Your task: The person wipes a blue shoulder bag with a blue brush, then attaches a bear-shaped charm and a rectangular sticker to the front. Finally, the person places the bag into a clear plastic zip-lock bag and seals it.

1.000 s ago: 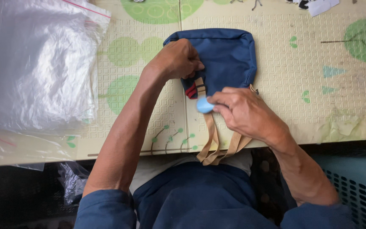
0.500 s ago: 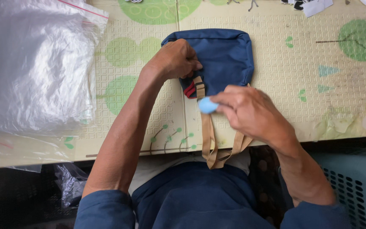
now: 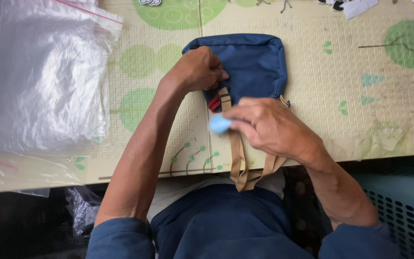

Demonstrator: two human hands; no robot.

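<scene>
A small navy blue bag point(image 3: 255, 62) lies on a cream foam mat point(image 3: 322, 96) with green tree prints. Tan webbing straps point(image 3: 238, 153) run from the bag over the mat's near edge. My left hand point(image 3: 198, 71) presses on the bag's lower left corner, fingers curled at the strap's top beside a red tab point(image 3: 214, 102). My right hand point(image 3: 269, 127) holds a small light blue object point(image 3: 220, 123) over the straps, just below the bag.
A stack of clear plastic bags point(image 3: 39, 76) covers the mat's left side. A teal perforated basket point(image 3: 403, 211) stands at the lower right below the table edge. Small items lie along the mat's far edge point(image 3: 350, 5).
My right hand has shifted the light blue object slightly left and down along the strap. My left hand stays pressed on the bag's corner.
</scene>
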